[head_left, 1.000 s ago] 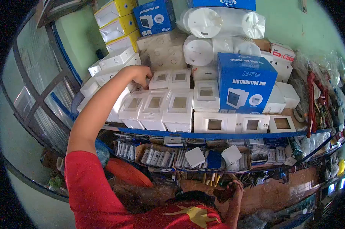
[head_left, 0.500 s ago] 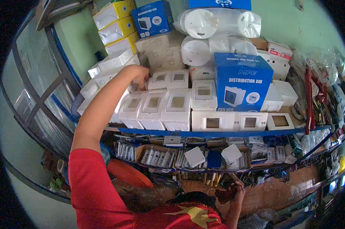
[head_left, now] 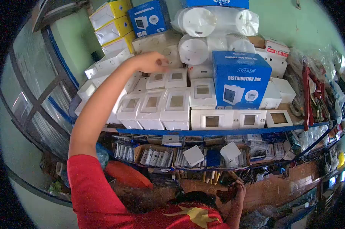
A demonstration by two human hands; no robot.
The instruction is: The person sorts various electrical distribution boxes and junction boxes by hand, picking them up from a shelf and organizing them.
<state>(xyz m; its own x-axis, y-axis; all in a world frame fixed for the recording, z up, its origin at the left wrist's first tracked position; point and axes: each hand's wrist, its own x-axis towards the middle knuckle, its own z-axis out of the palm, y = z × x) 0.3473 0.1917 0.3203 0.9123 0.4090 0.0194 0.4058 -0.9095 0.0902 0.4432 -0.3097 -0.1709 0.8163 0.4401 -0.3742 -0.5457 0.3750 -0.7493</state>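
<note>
Head view showed the left hand [head_left: 153, 62] near small windowed boxes [head_left: 176, 77], its grip unclear. The right hand [head_left: 238, 189] clasped a dark object [head_left: 225, 195].

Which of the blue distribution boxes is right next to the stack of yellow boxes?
The upper-left blue box, just right of the yellow boxes. The big MPE box sits lower and farther right.
</note>
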